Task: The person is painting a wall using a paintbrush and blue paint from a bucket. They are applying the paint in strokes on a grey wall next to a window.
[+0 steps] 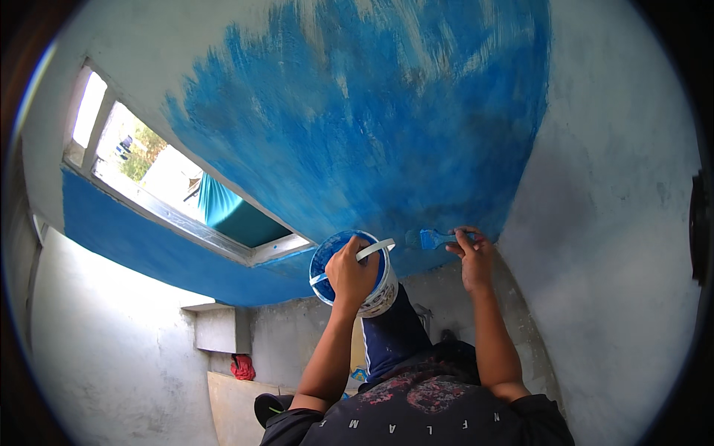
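Note:
My left hand (352, 272) is closed round the white handle of a paint bucket (381, 296), which hangs in front of my body. Blue paint coats the bucket's inner wall; my hand hides part of the opening. To the right, my right hand (474, 256) grips a paintbrush (437, 238) by its handle, its blue-covered bristles pointing left. The brush is close to the lower part of the blue-painted wall (387, 149); whether the bristles touch it I cannot tell. Streaky strokes edge the blue area at its top and left.
A window opening (178, 178) with a pale frame cuts the wall at left, green cloth beyond it. An unpainted grey-white wall (602, 193) stands at right. Lower left are a concrete ledge (217, 327), a red cloth or bag (242, 367) and a dark cap-like thing (271, 408).

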`<state>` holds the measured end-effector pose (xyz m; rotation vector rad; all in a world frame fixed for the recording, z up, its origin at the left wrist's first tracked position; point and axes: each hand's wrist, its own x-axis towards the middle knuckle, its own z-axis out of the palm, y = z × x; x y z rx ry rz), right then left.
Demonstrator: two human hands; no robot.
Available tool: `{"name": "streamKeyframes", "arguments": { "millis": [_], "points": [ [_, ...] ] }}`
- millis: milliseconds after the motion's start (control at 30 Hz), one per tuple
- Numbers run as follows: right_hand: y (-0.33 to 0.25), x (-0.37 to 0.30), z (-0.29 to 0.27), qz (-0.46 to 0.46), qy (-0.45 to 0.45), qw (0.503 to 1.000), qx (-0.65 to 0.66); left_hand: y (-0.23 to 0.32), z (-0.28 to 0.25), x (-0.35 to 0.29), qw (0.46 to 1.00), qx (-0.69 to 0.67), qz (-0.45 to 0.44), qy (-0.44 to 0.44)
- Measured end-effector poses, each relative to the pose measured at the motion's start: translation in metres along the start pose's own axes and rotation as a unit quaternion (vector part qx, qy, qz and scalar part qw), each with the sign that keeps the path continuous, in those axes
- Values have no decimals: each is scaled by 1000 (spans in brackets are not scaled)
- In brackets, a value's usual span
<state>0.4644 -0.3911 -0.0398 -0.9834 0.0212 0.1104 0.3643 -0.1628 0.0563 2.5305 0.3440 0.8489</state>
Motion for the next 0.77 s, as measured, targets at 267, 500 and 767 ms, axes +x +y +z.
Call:
{"name": "streamKeyframes", "arguments": {
  "millis": [267,500,767],
  "points": [
    [-13,-5,26,-25,-51,998,10,10,-10,-20,994,35,79,-64],
    [-1,-2,25,-24,-76,997,4,4,-11,-62,990,67,115,-37],
    [0,-13,46,-59,-164,985,-13,4,-12,-99,993,86,79,-2]
  ]
}}
